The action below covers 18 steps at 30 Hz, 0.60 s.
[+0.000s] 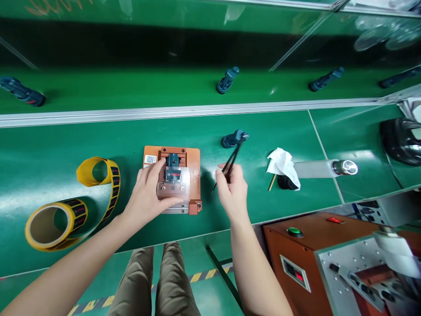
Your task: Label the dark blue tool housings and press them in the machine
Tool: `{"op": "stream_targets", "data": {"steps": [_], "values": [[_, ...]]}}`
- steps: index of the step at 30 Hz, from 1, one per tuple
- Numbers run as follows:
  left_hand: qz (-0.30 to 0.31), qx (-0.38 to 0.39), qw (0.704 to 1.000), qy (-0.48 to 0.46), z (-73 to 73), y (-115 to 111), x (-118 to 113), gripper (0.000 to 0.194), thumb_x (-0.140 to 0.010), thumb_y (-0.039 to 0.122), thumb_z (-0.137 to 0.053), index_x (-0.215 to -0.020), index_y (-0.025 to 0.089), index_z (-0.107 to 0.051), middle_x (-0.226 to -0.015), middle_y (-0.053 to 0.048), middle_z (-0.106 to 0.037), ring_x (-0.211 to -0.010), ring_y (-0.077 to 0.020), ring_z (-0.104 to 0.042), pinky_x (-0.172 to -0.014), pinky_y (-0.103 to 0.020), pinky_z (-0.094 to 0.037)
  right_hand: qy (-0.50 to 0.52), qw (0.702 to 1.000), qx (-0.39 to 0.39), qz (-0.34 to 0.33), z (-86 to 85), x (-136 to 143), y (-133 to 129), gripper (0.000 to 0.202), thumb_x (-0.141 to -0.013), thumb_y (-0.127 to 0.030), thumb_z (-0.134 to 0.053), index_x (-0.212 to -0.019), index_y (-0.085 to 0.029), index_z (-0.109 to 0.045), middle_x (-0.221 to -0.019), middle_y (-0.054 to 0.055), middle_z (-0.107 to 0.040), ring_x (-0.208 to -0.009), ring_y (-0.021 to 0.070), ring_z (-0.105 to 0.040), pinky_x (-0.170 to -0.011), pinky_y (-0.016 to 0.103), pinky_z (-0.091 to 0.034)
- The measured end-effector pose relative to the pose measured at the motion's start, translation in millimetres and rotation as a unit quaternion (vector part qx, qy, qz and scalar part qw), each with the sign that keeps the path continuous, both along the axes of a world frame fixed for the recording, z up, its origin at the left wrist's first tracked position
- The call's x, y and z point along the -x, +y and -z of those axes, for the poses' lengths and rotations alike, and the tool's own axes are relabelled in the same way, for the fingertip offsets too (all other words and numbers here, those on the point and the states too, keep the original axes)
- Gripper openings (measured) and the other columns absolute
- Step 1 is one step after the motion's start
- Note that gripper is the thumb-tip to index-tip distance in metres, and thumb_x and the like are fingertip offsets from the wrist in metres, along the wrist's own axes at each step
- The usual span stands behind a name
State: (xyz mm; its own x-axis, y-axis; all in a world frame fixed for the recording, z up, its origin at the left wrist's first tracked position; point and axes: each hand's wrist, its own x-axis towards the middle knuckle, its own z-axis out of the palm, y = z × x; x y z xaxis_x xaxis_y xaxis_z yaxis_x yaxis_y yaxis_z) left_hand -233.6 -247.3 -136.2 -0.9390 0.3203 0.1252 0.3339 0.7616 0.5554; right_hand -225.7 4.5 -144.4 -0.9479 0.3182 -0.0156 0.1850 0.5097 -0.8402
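Note:
My left hand grips the clear cover of an orange-brown fixture, its thumb along the near edge and its fingers at the far left. Under the cover, a dark label with BOSCH lettering shows, and a dark blue tool body sits in the fixture behind it. Beside the fixture, on the right, my right hand is closed on black tweezers. One end of the tweezers points away from me and overlaps in view a blue tool body standing on the bench.
A yellow roll of labels lies at left with its strip curling up. To the right are a white cloth and a bottle with a metal cap. Blue tool bodies stand along the green strip behind. An orange machine occupies the lower right.

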Motion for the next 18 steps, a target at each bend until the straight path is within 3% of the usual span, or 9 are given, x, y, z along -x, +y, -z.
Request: {"op": "stream_targets", "data": {"steps": [2, 5, 7, 9, 13, 16, 18], "values": [[0.01, -0.039, 0.996, 0.082, -3.1, -3, -9, 0.096, -0.074, 0.042, -0.086, -0.153, 0.027, -0.034, -0.134, -0.014, -0.056, -0.121, -0.0304, -0.056, -0.099, -0.047, -0.052, -0.026, 0.996, -0.085, -0.024, 18.1, -7, 4, 0.021, -0.097, -0.042, -0.054, -0.106, -0.023, -0.057, -0.074, 0.0, -0.059, -0.064, 0.0196, -0.057, -0.062, 0.033, -0.045], [0.077, -0.088, 0.966, 0.231, -14.3, -10, -43, 0.057, -0.072, 0.016, -0.086, -0.123, 0.03, -0.064, -0.115, -0.005, -0.062, -0.105, -0.0213, -0.063, -0.097, -0.041, -0.055, -0.014, 0.984, -0.173, -0.046, 41.7, -12, 9, 0.026, -0.097, -0.041, -0.049, -0.11, -0.02, -0.058, -0.087, 0.007, -0.064, -0.079, 0.0251, -0.061, -0.069, 0.037, -0.048], [0.158, -0.095, 0.954, 0.237, -18.9, -17, -69, 0.034, -0.073, 0.005, -0.08, -0.098, 0.026, -0.071, -0.105, -0.002, -0.068, -0.099, -0.0186, -0.066, -0.098, -0.042, -0.055, -0.008, 0.974, -0.222, -0.051, 52.3, -14, 12, 0.028, -0.097, -0.039, -0.047, -0.113, -0.019, -0.059, -0.095, 0.012, -0.065, -0.089, 0.0281, -0.061, -0.073, 0.039, -0.05], [0.229, -0.07, 0.95, 0.202, -15.6, -25, -90, 0.022, -0.081, 0.003, -0.071, -0.09, 0.022, -0.073, -0.101, -0.002, -0.074, -0.1, -0.0183, -0.068, -0.105, -0.043, -0.052, -0.016, 0.966, -0.251, -0.054, 58.7, -16, 16, 0.03, -0.098, -0.038, -0.046, -0.116, -0.019, -0.059, -0.097, 0.012, -0.065, -0.093, 0.0292, -0.06, -0.075, 0.04, -0.051], [0.277, 0.008, 0.95, 0.144, 11.5, -39, -111, 0.029, -0.091, 0.003, -0.058, -0.109, 0.019, -0.074, -0.113, -0.004, -0.077, -0.113, -0.0173, -0.067, -0.114, -0.036, -0.045, -0.018, 0.963, -0.265, -0.054, 58.6, -20, 23, 0.041, -0.098, -0.045, -0.05, -0.127, -0.017, -0.058, -0.1, 0.014, -0.063, -0.096, 0.0314, -0.057, -0.079, 0.045, -0.05], [0.216, 0.018, 0.967, 0.132, 31.3, -46, -115, 0.039, -0.087, 0.015, -0.071, -0.125, 0.025, -0.068, -0.112, -0.004, -0.077, -0.113, -0.0198, -0.067, -0.121, -0.043, -0.038, 0.044, 0.965, -0.248, -0.073, 44.5, -21, 17, 0.048, -0.097, -0.046, -0.054, -0.136, -0.018, -0.056, -0.115, 0.017, -0.058, -0.11, 0.0339, -0.052, -0.095, 0.054, -0.044], [0.162, 0.012, 0.977, 0.14, 39.5, -50, -113, 0.054, -0.084, 0.023, -0.076, -0.136, 0.028, -0.061, -0.108, -0.005, -0.078, -0.112, -0.0228, -0.066, -0.124, -0.052, -0.03, 0.087, 0.967, -0.185, -0.153, 31.6, -19, 6, 0.041, -0.1, -0.042, -0.051, -0.137, -0.027, -0.059, -0.125, 0.014, -0.054, -0.12, 0.0326, -0.048, -0.103, 0.056, -0.039]]}}
